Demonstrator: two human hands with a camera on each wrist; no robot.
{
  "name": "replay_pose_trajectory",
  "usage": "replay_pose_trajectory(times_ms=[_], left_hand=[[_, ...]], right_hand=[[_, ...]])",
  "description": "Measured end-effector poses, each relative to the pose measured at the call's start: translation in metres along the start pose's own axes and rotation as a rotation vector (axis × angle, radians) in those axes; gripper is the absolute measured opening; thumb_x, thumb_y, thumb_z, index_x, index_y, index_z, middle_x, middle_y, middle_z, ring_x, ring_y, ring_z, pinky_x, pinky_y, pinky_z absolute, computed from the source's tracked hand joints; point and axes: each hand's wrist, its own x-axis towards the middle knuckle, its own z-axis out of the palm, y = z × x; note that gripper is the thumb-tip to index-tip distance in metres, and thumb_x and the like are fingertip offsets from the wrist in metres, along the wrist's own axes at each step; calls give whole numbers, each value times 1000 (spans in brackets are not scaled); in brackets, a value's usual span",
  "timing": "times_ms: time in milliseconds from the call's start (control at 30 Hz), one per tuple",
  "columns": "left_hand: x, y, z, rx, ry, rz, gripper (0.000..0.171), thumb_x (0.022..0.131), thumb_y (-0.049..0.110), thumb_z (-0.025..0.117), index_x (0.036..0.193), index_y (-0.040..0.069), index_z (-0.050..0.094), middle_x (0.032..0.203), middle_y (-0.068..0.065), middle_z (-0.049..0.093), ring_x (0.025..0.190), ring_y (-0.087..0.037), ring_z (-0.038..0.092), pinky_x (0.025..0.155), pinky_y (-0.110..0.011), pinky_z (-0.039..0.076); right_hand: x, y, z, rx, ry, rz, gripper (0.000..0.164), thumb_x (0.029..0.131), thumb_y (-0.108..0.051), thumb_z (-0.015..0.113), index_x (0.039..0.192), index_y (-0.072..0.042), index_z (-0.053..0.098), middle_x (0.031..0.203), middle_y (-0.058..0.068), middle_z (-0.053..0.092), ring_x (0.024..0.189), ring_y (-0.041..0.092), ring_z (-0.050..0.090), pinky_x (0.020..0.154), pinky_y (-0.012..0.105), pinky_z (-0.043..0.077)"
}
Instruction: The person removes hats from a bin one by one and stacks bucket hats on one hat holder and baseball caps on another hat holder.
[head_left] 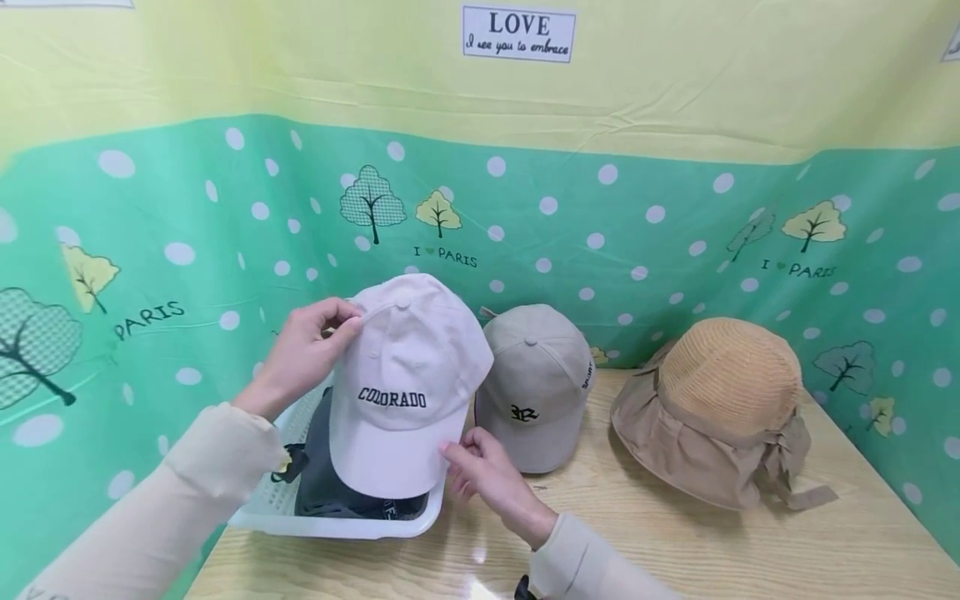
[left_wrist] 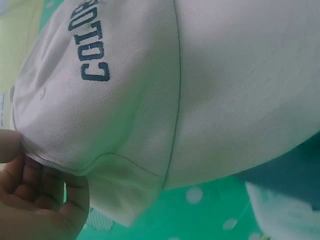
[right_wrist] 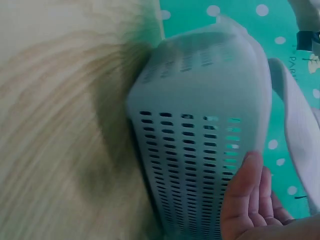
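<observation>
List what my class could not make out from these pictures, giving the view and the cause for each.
Head: most of the dark item in the basket, hidden by the white cap; its lettering is too small to read.
Head: the white cap's back, hidden behind its front.
Left wrist: the end of the cap's word, cut off by the top edge.
Right wrist: most of the cap, cut off by the right edge.

Hidden & cut-off bits, all views.
White cap (head_left: 405, 367) hides much of dark item (head_left: 318, 467) in basket (head_left: 352, 527), lettering too sm. to read; also L edge of grey cap (head_left: 543, 383). L-wrist: "COLORADO" cut by top edge. R-wrist: white cap cut off, bench (right_wrist: 55, 125) blurred.
</observation>
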Motion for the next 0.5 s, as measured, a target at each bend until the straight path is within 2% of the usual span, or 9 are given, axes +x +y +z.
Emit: replay_pose_trajectory(times_ms=[133, 267, 400, 500], left_hand=[[-1, 3, 6, -52, -11, -62, 21, 97, 20, 56, 100, 2, 66, 98, -10, 64, 87, -16, 55, 69, -20, 47], [-3, 1, 12, -71, -5, -128, 23, 98, 22, 55, 103, 1, 64, 95, -12, 59, 87, -21, 52, 67, -22, 47], [-5, -5, 16, -57, 3, -174, 24, 99, 21, 53, 104, 1, 63, 96, -12, 57, 86, -22, 49, 65, -23, 46], [-6, -9, 18, -63, 10, -181, 24, 99, 21, 52, 105, 0, 63, 96, -12, 57, 85, -22, 49, 64, -23, 46]], right_hand=[[2, -7, -1, 68, 3, -86, 30, 95, -22, 58, 104, 6, 55, 82, 7, 63, 71, 14, 59, 65, 32, 52], [0, -12, -6, 195, -33, -95, 33, 99, -18, 51, 113, 11, 54, 92, 5, 64, 82, 13, 62, 73, 29, 53], [-5, -20, -13, 301, -102, -108, 35, 101, -19, 47, 119, 11, 49, 94, 4, 65, 83, 13, 65, 73, 29, 54], [-8, -28, -20, 325, -136, -147, 33, 101, -20, 47, 118, 9, 50, 90, 2, 64, 74, 9, 62, 62, 22, 51]])
